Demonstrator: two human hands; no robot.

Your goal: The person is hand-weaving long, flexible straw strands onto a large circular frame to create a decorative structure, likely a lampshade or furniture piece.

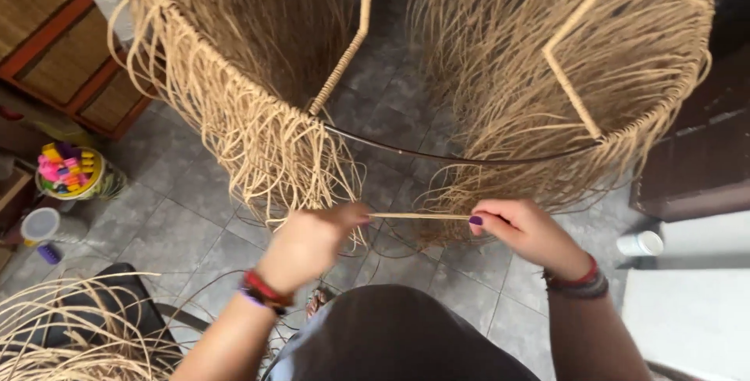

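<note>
Raffia strand (418, 215) pulled taut between left hand (308, 242) and right hand (525, 231) — fingers of each pinched shut on one end, just below bare stretch of dark wire ring (437, 154). Fringing of round frame (234, 108) seemingly under way, uncovered gap left to fill; next move likely calling for looping over ring. Pot of bright pegs (69, 169) on tiled floor (180, 225) — well apart, at left.
</note>
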